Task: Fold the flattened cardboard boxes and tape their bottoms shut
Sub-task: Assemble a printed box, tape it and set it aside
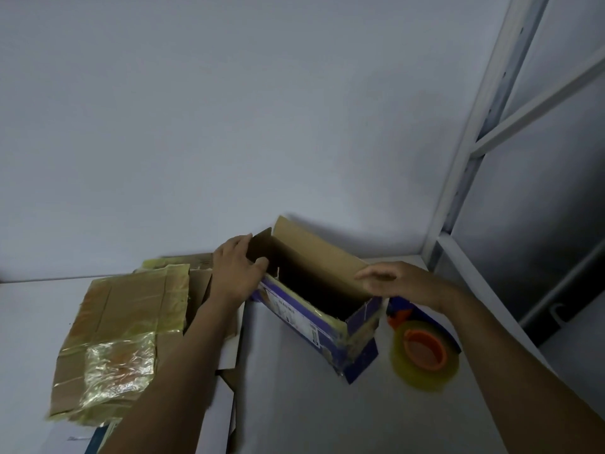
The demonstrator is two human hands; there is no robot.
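A blue printed cardboard box (304,317) stands opened up on the white table (327,404), its open end facing up and its brown flaps raised. My left hand (237,273) grips the short flap at the box's left end. Over the right end, my right hand (397,283) rests with fingers spread against the long back flap (314,253). A roll of clear yellowish tape with an orange core (424,353) lies flat just right of the box. A pile of flattened brown boxes (121,335) patched with old tape lies at the left, under my left forearm.
The table meets a pale wall at the back. A white metal shelf frame (471,152) rises at the right, beyond the table's right edge. More flat white and blue cardboard (226,417) lies near the front left.
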